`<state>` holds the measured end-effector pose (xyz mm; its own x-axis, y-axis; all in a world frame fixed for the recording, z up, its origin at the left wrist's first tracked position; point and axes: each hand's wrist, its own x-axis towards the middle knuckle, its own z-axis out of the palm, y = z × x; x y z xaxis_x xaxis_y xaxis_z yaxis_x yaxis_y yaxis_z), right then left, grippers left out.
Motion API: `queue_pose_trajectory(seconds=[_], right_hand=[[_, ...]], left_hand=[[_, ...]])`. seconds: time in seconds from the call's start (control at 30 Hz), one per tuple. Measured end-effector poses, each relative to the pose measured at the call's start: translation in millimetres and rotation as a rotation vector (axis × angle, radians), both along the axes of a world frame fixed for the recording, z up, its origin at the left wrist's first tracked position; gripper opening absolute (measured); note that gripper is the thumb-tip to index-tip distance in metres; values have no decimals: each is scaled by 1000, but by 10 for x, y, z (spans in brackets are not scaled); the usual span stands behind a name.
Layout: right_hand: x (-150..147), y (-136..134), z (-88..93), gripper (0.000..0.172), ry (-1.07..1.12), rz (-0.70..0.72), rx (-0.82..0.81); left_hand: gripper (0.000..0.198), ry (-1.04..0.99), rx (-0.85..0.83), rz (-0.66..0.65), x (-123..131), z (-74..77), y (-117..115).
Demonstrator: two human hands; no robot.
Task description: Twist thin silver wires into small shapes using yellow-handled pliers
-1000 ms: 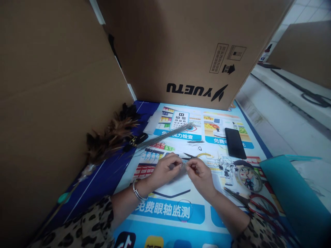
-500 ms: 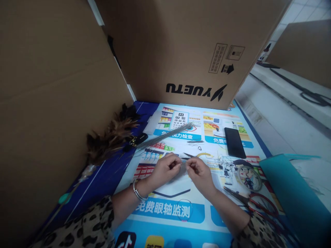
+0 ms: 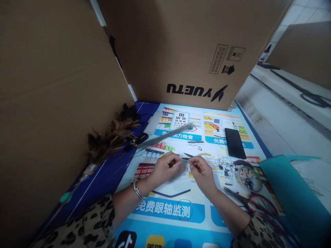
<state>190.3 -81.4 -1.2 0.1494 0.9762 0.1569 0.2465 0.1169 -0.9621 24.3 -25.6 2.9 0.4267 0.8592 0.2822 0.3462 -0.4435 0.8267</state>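
Observation:
My left hand and my right hand meet over the middle of the printed sheet, fingertips a little apart. Each one pinches an end of a thin wire, and a fine loop seems to hang below it; the details are too small to make out. Just beyond my fingers lies a tool with yellow handles and dark jaws, partly hidden by my right hand. A thin wire ring with a pink spot rests nearer to me. Farther off is a bundle of straight grey wires.
Red-handled scissors, a clear round roll and tangled wire scraps lie to the right. A black phone sits behind them, a teal box at the right edge. Brown feathers line the left cardboard wall.
My right hand has shifted slightly right, away from my left, so more of the wire shows between them. The left hand stays almost in place, still pinching.

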Motion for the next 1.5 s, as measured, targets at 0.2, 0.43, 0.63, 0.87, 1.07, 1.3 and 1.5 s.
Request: queue_pose_trajectory(seconds=[0.2,0.43,0.63,0.87,1.07,1.3,1.5], right_hand=[[20,-7,-18,11,-11,17,-7],[7,-13,51,7,-104,31,-26],[-23,-13,59,6,-220,64,-20],[-39,-17,2,6,-319,65,18],[-35,-14,-28,11,-300,52,2],[-38,-17,-62,19,-202,52,-26],[-28,-32,-47,17,-192,9,12]], left_hand=[[6,-34,-43,37,-13,-48,20],[7,-135,-111,121,-14,-182,59],[8,-176,-169,150,-12,-174,70],[7,-175,-184,131,-11,-183,68],[7,-167,-204,115,-8,-210,66],[7,-149,-190,126,-7,-193,60],[4,-63,-81,112,-8,-126,46]])
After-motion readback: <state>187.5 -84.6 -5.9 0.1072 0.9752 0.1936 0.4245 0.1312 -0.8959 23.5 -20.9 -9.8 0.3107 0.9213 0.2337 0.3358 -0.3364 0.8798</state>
